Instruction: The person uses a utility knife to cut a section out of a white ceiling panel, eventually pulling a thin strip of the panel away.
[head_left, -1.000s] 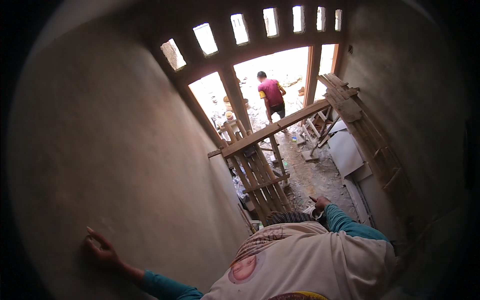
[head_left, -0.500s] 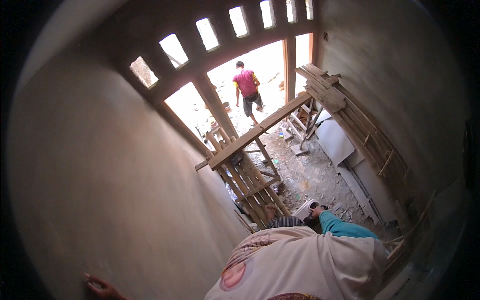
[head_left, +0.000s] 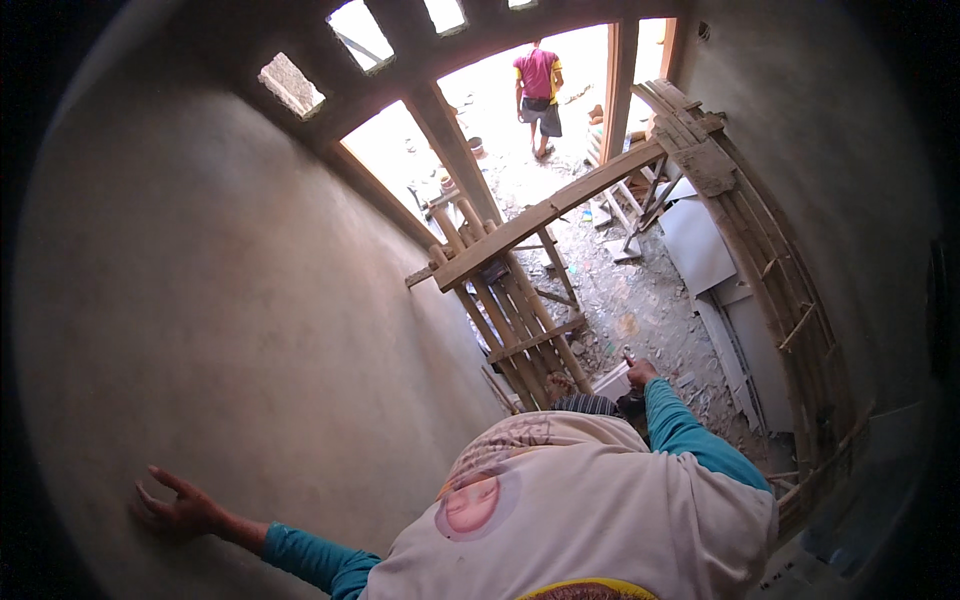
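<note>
My left hand [head_left: 178, 508] is at the lower left, fingers spread apart against the smooth grey plastered wall [head_left: 250, 330]. Nothing shows in it. My right hand [head_left: 640, 374] reaches forward at the lower middle, its fingers curled together. A small pale spot shows at its fingertips, too small to name. Just beside and below that hand is a white flat-sided object [head_left: 613, 381], partly covered by my body. A dark thing [head_left: 631, 403] under the hand is mostly hidden. My bare foot [head_left: 558, 384] stands on the bamboo scaffold platform [head_left: 520, 340].
A wooden beam [head_left: 550, 212] crosses ahead of the platform. Planks and bamboo poles [head_left: 760, 230] run along the right wall. White boards [head_left: 697, 240] lean below them. Rubble litters the floor [head_left: 630, 310] far below. Another person [head_left: 538, 85] stands outside beyond the door frame.
My left hand and forearm have come further into view along the wall. My right hand has lifted forward from the dark round thing. The other person has walked farther off.
</note>
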